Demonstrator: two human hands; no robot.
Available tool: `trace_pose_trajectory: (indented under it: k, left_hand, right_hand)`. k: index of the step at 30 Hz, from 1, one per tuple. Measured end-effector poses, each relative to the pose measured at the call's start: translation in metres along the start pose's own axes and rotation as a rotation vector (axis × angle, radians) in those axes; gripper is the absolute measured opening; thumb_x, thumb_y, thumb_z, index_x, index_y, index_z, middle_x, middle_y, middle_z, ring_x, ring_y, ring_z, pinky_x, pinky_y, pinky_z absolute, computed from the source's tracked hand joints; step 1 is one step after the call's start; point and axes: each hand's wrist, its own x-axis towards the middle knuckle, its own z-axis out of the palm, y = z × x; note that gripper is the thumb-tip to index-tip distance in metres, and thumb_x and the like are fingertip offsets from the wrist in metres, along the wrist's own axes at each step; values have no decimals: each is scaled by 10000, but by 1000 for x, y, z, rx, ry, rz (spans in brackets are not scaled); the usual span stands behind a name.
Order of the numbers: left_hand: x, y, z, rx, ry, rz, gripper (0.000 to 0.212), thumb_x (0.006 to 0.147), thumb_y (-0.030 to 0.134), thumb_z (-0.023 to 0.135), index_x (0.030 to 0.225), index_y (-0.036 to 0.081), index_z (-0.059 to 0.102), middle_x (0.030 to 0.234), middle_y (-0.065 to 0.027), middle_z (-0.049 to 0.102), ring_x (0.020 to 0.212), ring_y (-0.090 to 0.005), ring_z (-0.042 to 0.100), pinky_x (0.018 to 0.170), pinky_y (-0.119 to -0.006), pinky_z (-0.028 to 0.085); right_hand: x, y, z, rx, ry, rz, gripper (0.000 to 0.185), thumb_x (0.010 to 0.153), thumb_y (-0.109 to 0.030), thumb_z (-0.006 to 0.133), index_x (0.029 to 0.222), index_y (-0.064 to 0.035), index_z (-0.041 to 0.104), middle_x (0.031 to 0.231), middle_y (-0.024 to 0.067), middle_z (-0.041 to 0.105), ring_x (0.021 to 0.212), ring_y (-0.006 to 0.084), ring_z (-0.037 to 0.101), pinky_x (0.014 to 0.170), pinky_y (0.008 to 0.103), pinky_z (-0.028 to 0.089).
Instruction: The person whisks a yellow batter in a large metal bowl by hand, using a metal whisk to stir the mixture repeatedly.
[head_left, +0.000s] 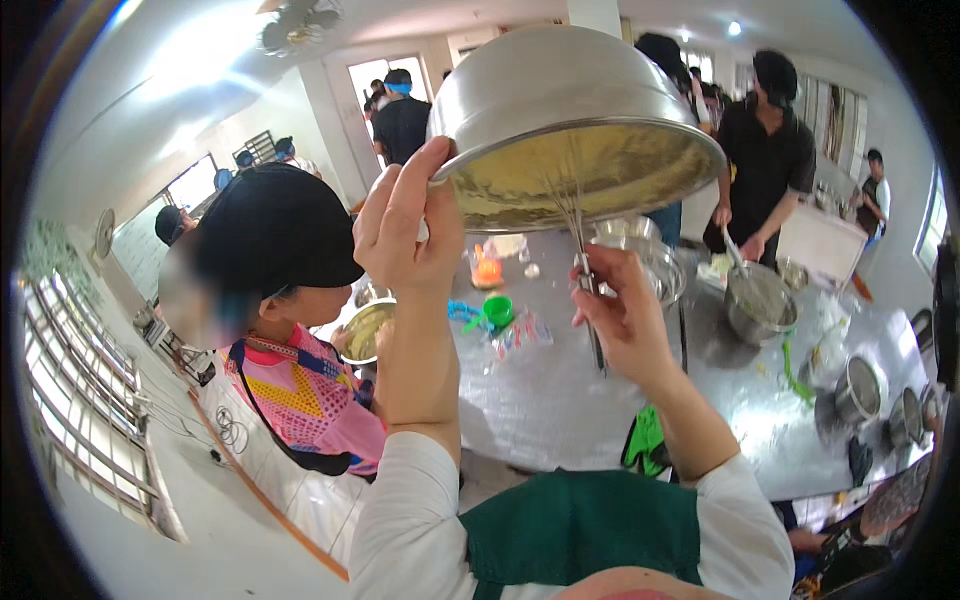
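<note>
A stainless-steel mixing bowl (555, 82) is raised high before me, tipped with its mouth downward and toward me. My left hand (416, 217) grips its rim at the left side. Inside, a pale yellow mixture (517, 172) coats the wall. My right hand (619, 307) holds a wire balloon whisk (587, 281) by its metal handle, below the bowl. The whisk's wires point up into the bowl's mouth; whether they touch the mixture I cannot tell.
Below is a steel worktable (540, 412) with a green cup (498, 309), a plastic bag (523, 335) and a green-black cloth item (645, 441). Close on my left, a person in a black cap (277, 225) has a bowl (367, 330). Across the table, another person (769, 157) stirs a pot (761, 307).
</note>
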Motion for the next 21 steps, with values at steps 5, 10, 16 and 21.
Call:
trace_pose_trajectory:
  k: [5, 10, 16, 21]
  left_hand:
    - [-1, 10, 28, 3, 214, -217, 223, 743, -73, 711, 965, -49, 704, 804, -116, 725, 612, -162, 637, 576, -229, 470]
    - [-1, 60, 70, -393, 541, -623, 185, 807, -6, 755, 978, -30, 689, 850, -34, 699, 714, -91, 586, 692, -223, 459]
    - [-22, 106, 97, -586, 726, -690, 174, 866, 10, 705, 1032, -16, 661, 927, -26, 677, 799, -91, 583, 741, -235, 469]
    - [-58, 108, 110, -542, 729, -746, 228, 849, 0, 714, 1070, -6, 659, 1009, -29, 658, 879, -107, 589, 787, -249, 474]
  right_hand:
    - [-13, -9, -7, 154, 175, -97, 457, 933, 63, 528, 1357, -40, 390, 1177, 125, 535, 891, 84, 533, 484, 207, 470]
    - [-41, -22, -23, 359, 283, -128, 470, 942, 44, 538, 1367, -57, 366, 1200, 129, 499, 856, 81, 521, 475, 211, 462]
    - [-83, -26, -50, 276, 295, -239, 502, 920, 51, 558, 1369, -64, 365, 1203, 124, 482, 838, 118, 530, 478, 225, 492]
    - [-105, -29, -46, 213, 368, -253, 496, 905, 31, 581, 1359, -60, 404, 1203, 122, 490, 894, 140, 525, 433, 216, 487]
